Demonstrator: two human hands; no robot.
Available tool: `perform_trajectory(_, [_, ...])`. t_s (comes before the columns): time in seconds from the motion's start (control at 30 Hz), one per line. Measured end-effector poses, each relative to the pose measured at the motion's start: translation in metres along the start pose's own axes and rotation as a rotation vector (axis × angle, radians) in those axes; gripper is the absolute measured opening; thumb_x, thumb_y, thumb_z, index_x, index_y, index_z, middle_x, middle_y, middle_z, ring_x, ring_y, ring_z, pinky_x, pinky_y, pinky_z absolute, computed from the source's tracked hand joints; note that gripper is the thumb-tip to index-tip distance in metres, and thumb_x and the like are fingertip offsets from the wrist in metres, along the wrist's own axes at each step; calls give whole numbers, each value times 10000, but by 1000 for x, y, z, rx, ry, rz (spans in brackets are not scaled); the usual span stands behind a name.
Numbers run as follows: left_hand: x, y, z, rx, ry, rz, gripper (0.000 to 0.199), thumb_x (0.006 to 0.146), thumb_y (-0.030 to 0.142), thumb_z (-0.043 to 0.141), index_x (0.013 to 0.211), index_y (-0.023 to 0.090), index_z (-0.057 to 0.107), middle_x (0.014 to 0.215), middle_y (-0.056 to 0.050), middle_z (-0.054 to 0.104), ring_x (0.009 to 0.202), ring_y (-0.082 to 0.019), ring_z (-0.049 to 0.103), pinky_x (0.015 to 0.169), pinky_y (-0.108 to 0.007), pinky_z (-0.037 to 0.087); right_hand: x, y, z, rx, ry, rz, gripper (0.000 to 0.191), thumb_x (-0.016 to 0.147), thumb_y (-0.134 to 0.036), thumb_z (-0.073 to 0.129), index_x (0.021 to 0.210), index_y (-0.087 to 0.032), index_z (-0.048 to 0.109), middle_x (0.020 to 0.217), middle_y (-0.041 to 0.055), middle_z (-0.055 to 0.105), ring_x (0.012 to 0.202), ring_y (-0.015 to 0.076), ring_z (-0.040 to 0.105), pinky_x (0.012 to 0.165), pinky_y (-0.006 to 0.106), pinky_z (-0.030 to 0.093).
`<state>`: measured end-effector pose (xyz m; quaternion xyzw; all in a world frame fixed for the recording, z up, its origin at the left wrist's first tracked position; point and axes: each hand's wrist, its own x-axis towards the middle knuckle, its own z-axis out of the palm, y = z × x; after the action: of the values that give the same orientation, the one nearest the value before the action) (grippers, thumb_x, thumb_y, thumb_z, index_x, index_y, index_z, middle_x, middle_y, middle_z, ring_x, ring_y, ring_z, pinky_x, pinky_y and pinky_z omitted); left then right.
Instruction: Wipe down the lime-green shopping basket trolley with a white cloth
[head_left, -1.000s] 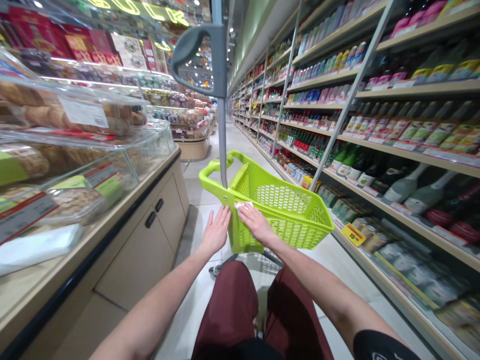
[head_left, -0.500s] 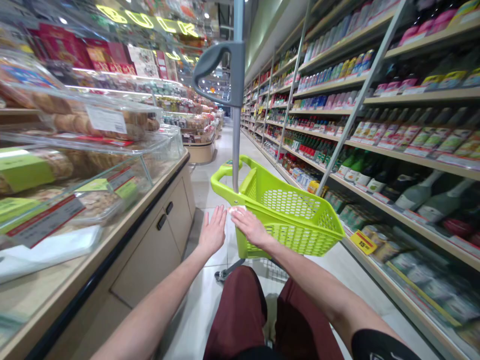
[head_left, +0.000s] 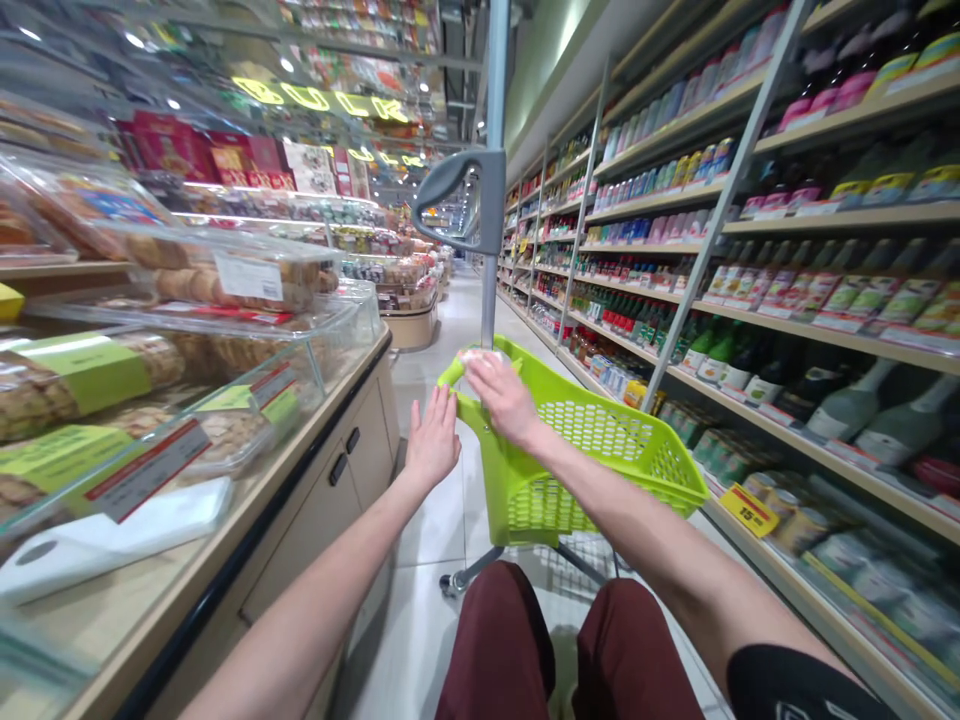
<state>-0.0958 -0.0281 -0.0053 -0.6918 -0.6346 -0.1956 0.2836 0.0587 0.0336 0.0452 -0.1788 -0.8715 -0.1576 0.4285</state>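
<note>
A lime-green basket cart stands in front of my knees, with its handle bar toward me. My right hand lies over the top of the handle, pressing a white wipe under its fingers; most of the wipe is hidden. Just left of it, my left hand has its fingers stretched out, their tips at the near left part of the handle, and nothing shows in it. Behind the handle rises a grey pole carrying a dark grey looped grip.
On the left runs a glass-sided counter with packaged baked goods and a white scoop-like piece. Shelves of bottles and cans line the right side. A tiled aisle leads away between them.
My right hand has moved up from the cart's near side onto the handle with the wipe. My left hand has come closer to the handle. The view has shifted slightly.
</note>
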Motion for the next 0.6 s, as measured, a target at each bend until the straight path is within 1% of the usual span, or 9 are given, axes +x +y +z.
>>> perform_trajectory(0.07, [14, -2, -7, 9, 14, 10, 681, 703, 189, 398, 1343, 62, 201, 1444, -120, 130, 1336, -220, 61, 1065, -489, 73, 37, 15, -15, -56, 51, 42, 365, 891, -131, 328, 1223, -209, 459, 1357, 42, 369, 1322, 168, 126, 1072, 446, 202])
perform_trajectory(0.1, [19, -3, -9, 12, 11, 19, 679, 701, 185, 395, 1341, 60, 205, 1444, -120, 132, 1335, -220, 68, 1065, -490, 71, 47, 20, -19, -86, 43, 42, 366, 889, -121, 329, 1218, -208, 463, 1353, 41, 376, 1322, 170, 123, 1074, 449, 193])
perform_trajectory(0.13, [22, -4, -10, 14, -2, 28, 674, 699, 182, 393, 1338, 59, 215, 1442, -120, 143, 1334, -222, 80, 1065, -493, 71, 49, 23, -20, -111, 15, 31, 362, 886, -115, 336, 1208, -207, 473, 1347, 42, 385, 1321, 175, 129, 1073, 453, 192])
perform_trajectory(0.2, [26, -8, -9, 11, -65, 40, 661, 689, 169, 392, 1326, 64, 249, 1431, -120, 191, 1326, -228, 125, 1060, -504, 80, 34, 20, -13, -137, -88, -26, 338, 876, -111, 371, 1174, -202, 502, 1329, 50, 408, 1314, 188, 164, 1065, 457, 211])
perform_trajectory(0.3, [25, -14, -4, 1, -155, 48, 658, 674, 141, 394, 1318, 87, 275, 1417, -110, 242, 1311, -234, 187, 1050, -524, 106, -9, 7, 6, -135, -255, -106, 295, 866, -127, 416, 1127, -194, 536, 1278, 69, 465, 1286, 196, 247, 1039, 453, 267])
perform_trajectory(0.37, [25, -17, -2, -4, -170, 52, 651, 677, 137, 397, 1316, 101, 280, 1411, -106, 262, 1303, -234, 210, 1045, -526, 121, -25, 0, 13, -140, -304, -125, 281, 879, -158, 403, 1121, -200, 538, 1258, 66, 483, 1272, 183, 276, 1026, 431, 299])
perform_trajectory(0.43, [28, -19, -1, -7, -162, 57, 622, 692, 156, 412, 1304, 113, 303, 1395, -111, 298, 1297, -236, 224, 1045, -523, 126, -17, 1, 10, -155, -277, -116, 288, 886, -170, 389, 1134, -202, 530, 1272, 60, 470, 1278, 180, 264, 1028, 419, 298])
perform_trajectory(0.53, [39, -21, -1, -30, -160, 90, 552, 724, 216, 442, 1265, 146, 361, 1369, -110, 348, 1287, -251, 240, 1035, -534, 145, 22, 10, -4, -182, -140, -29, 322, 881, -147, 388, 1181, -187, 496, 1334, 61, 401, 1305, 194, 192, 1050, 428, 254])
perform_trajectory(0.6, [46, -20, -1, -61, -168, 120, 493, 743, 248, 456, 1227, 168, 403, 1341, -105, 392, 1273, -257, 266, 1019, -528, 189, 39, 15, -9, -179, -107, 12, 330, 876, -134, 390, 1186, -182, 494, 1340, 60, 393, 1309, 194, 178, 1054, 431, 243])
